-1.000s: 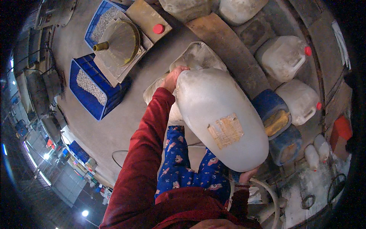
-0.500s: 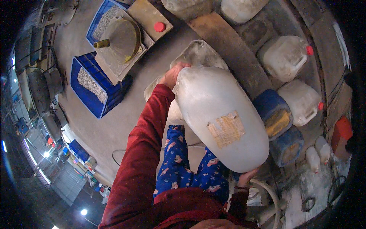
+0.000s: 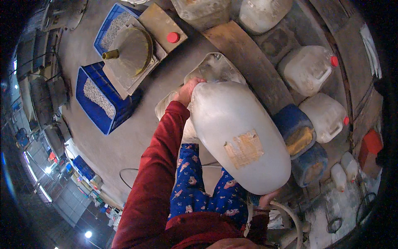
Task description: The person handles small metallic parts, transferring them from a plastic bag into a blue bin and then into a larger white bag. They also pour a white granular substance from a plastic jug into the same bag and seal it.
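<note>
A large, whitish plastic jug (image 3: 232,112) with a torn paper label lies tilted across my front, its top end pointing away from me. My left hand (image 3: 190,91) is closed on its far end, by the neck, which is hidden. Under the near, bottom end is my right hand (image 3: 268,199), holding it up, partly covered by the jug. Just beyond the jug's far end stands a translucent, open-topped container (image 3: 217,66). Another pale container (image 3: 188,128) shows beside the jug, mostly hidden by it and my left arm. No liquid can be seen.
At the left are blue crates (image 3: 120,112) of pale pellets, a large funnel (image 3: 134,50) on boards, and a red cap (image 3: 173,37). White jugs (image 3: 309,68) and blue cut-open containers (image 3: 313,164) line the right. A hose (image 3: 296,218) curves by my right hand.
The whole scene sits slightly lower in the picture. Both hands keep their hold on the jug, whose tilt looks about the same.
</note>
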Available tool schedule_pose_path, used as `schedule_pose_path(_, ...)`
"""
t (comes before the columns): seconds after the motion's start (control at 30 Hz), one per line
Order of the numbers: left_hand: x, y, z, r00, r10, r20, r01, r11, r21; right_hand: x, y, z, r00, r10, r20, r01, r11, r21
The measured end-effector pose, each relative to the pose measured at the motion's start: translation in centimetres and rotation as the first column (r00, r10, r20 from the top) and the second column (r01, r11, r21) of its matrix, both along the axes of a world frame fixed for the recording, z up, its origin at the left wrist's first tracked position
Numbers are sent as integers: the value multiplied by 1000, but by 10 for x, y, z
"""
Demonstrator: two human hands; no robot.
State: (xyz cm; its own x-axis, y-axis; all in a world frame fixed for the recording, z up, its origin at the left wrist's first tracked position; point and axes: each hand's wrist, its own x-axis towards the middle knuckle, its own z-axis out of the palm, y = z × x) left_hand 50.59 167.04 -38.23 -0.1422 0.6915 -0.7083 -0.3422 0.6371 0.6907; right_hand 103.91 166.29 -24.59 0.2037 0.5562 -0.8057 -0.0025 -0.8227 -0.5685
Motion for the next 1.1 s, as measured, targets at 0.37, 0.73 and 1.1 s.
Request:
schedule_pose_path(0.37, 68, -20, 23, 954, 297, -33, -299, 944, -141, -15, 46, -23, 989, 17, 147, -21, 999, 29)
schedule_pose_path(0.73, 133, -60, 42, 709, 684, 170, -613, 718, -331, 53, 73, -70, 989, -22, 148, 34, 997, -76)
schedule_pose_path(1.1, 184, -83, 95, 632, 728, 266, -699, 683, -212, 88, 53, -29, 999, 25, 31, -29, 990, 140)
